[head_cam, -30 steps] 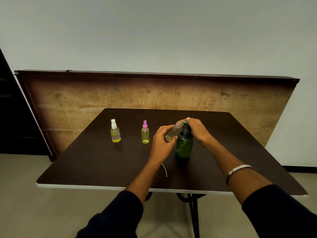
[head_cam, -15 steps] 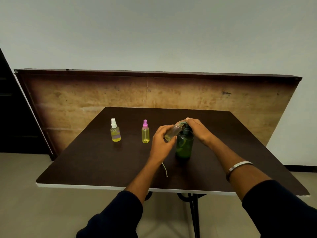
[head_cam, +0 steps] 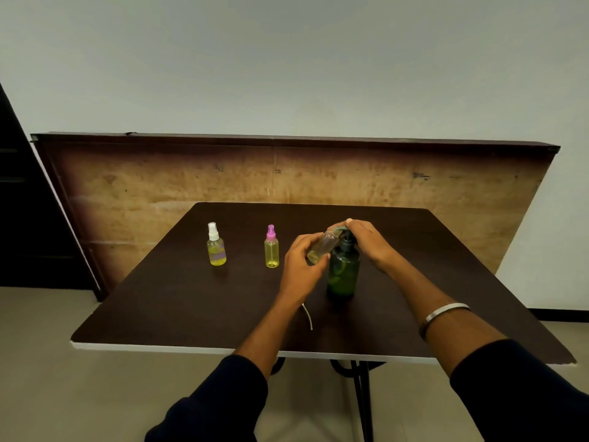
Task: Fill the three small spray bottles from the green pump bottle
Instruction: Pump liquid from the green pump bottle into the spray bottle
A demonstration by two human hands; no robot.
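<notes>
Dark and glossy, the surface stands before a worn wooden board that leans against a pale wall. At about 11 o'clock from the person stand two capped small bottles holding yellow liquid, well apart from each other: the white-capped spray bottle to the left and the pink-capped spray bottle nearer the middle. At roughly 12 o'clock stands the green pump bottle, upright.

The left hand has its fingers curled round the third spray bottle, uncapped and tilted so its mouth points up toward the pump's spout; only a little liquid shows at its low end. The right hand lies over the pump head with fingers bent across it, pressing down by the look of it. A thin white tube, probably that bottle's dip tube, lies at 6 o'clock from the left hand; its spray cap is hidden behind the forearm, if it is there at all.

Judging from this, filling the last bottle has barely begun. The main risk is a miss: the mouth is narrow, and if it slips off the spout a stroke would send liquid over the fingers and the surface. A hard, off-centre press could also tip the pump bottle, since neither hand steadies its body. Wet fingers would make the small bottle slippery
</notes>
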